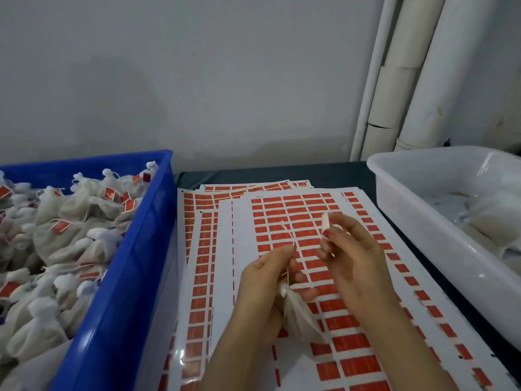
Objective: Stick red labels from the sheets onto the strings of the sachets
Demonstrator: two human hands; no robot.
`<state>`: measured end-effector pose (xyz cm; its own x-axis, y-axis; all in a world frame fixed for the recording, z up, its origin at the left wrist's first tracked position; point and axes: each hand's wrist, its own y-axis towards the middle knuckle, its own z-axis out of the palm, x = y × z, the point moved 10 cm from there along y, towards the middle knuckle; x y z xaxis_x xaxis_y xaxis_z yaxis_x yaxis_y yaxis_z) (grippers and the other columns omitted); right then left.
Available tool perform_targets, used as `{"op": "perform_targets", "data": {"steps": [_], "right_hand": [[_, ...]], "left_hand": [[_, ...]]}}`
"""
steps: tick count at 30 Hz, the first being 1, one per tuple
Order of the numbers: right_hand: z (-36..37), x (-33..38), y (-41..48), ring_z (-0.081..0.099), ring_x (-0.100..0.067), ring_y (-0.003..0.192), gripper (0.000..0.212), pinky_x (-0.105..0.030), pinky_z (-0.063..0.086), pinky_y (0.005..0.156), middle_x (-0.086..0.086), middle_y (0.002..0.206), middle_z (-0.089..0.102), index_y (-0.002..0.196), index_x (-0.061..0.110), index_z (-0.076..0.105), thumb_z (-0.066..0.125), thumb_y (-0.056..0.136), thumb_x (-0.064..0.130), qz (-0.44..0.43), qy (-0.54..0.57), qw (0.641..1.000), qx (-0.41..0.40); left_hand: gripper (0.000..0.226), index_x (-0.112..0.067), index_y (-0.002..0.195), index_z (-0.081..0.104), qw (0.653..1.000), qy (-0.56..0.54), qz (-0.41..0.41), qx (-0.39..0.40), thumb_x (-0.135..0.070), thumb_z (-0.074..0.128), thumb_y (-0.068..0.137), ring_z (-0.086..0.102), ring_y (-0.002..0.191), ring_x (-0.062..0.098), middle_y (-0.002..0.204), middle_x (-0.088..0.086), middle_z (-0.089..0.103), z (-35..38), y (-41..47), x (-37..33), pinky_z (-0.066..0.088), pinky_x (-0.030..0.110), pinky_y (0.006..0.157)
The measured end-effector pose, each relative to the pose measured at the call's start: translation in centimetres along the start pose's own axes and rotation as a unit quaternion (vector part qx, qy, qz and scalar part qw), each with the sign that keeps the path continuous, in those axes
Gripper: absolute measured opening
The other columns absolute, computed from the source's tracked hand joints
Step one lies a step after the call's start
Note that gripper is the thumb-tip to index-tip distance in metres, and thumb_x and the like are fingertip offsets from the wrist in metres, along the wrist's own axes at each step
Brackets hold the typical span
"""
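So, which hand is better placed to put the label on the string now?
The right hand: it pinches a peeled label just beside the string, which the left hand pinches and holds up, with the sachet below it.

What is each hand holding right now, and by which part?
Left hand pinches the string partway up, with the sachet hanging below. Right hand pinches a peeled label by its lower end.
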<state>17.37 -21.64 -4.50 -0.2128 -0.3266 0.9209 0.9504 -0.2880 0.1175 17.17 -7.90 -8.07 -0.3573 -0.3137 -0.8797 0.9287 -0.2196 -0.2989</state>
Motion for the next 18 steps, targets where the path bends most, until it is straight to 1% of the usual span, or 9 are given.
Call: {"op": "perform_targets", "data": {"steps": [2,4,7,9,11,13,14,16,18], "right_hand": [[0.7,0.2,-0.2,0.066,-0.013,0.068,0.029,-0.028,0.056,0.068,0.001,0.090,0.070,0.097,0.035,0.069,0.065,0.068,0.033,-0.008,0.010,1.000,0.026],[1.0,0.4,-0.5,0.069,-0.013,0.082,0.034,-0.028,0.056,0.070,0.008,0.098,0.069,0.102,0.040,0.065,0.065,0.068,0.038,-0.031,0.003,0.999,0.031],[0.8,1.0,-0.6,0.067,-0.011,0.095,0.036,-0.027,0.056,0.072,0.019,0.107,0.065,0.103,0.049,0.061,0.063,0.067,0.047,-0.063,-0.032,0.997,0.015],[0.9,1.2,-0.6,0.066,-0.011,0.098,0.036,-0.026,0.055,0.074,0.020,0.108,0.065,0.101,0.052,0.061,0.064,0.065,0.047,-0.062,-0.061,0.996,0.029],[1.4,1.3,-0.7,0.065,-0.005,0.096,0.037,-0.020,0.054,0.070,0.026,0.103,0.065,0.099,0.053,0.061,0.065,0.063,0.046,-0.062,-0.113,0.990,0.055],[1.8,1.1,-0.8,0.065,-0.001,0.094,0.039,-0.021,0.054,0.072,0.026,0.098,0.066,0.099,0.051,0.062,0.065,0.060,0.047,-0.056,-0.143,0.985,0.076],[1.8,0.9,-0.8,0.064,-0.003,0.096,0.040,-0.025,0.055,0.078,0.023,0.098,0.066,0.099,0.048,0.063,0.065,0.060,0.047,-0.053,-0.149,0.984,0.079],[2.0,0.8,-0.9,0.064,-0.008,0.099,0.041,-0.034,0.053,0.088,0.017,0.099,0.067,0.101,0.044,0.064,0.065,0.060,0.047,-0.049,-0.158,0.983,0.084],[2.2,0.8,-1.0,0.064,-0.012,0.100,0.040,-0.037,0.052,0.091,0.012,0.098,0.068,0.101,0.043,0.064,0.064,0.061,0.046,-0.049,-0.158,0.982,0.087]], "left_hand": [[0.024,-0.016,0.081,0.071,1.000,0.002,0.006,0.001,-0.038,0.064,0.080,0.069,0.061,0.012,0.070,0.000,0.072,0.2,-0.2,-0.1,0.056,0.028,0.056],[0.028,-0.019,0.077,0.075,1.000,0.011,0.009,0.006,-0.045,0.064,0.072,0.071,0.069,0.014,0.078,0.000,0.074,0.2,-0.2,0.0,0.056,0.027,0.058],[0.034,-0.023,0.080,0.077,1.000,0.029,0.008,0.001,-0.051,0.062,0.068,0.071,0.090,0.023,0.091,0.001,0.075,0.1,-0.1,0.5,0.058,0.032,0.074],[0.032,-0.023,0.076,0.077,0.999,0.028,0.013,-0.010,-0.051,0.062,0.070,0.066,0.099,0.033,0.085,-0.001,0.074,-0.2,0.0,0.5,0.055,0.034,0.081],[0.031,-0.025,0.075,0.077,0.999,0.025,0.020,-0.008,-0.051,0.062,0.069,0.061,0.103,0.040,0.076,-0.005,0.072,-0.2,0.0,0.4,0.053,0.035,0.084],[0.035,-0.026,0.074,0.077,0.999,0.034,0.026,-0.006,-0.055,0.062,0.061,0.066,0.091,0.031,0.076,-0.005,0.073,-0.2,0.0,0.3,0.055,0.032,0.078],[0.037,-0.025,0.074,0.077,0.999,0.043,0.026,-0.006,-0.055,0.061,0.058,0.068,0.087,0.024,0.079,-0.002,0.074,-0.3,0.0,0.3,0.056,0.031,0.075],[0.039,-0.021,0.075,0.076,0.998,0.056,0.021,-0.004,-0.052,0.061,0.059,0.069,0.077,0.021,0.082,0.005,0.074,-0.3,0.0,0.5,0.058,0.033,0.070],[0.034,-0.018,0.075,0.075,0.999,0.049,0.020,0.004,-0.047,0.063,0.062,0.064,0.058,0.018,0.076,0.008,0.072,-0.1,-0.2,0.3,0.056,0.027,0.057]]}}
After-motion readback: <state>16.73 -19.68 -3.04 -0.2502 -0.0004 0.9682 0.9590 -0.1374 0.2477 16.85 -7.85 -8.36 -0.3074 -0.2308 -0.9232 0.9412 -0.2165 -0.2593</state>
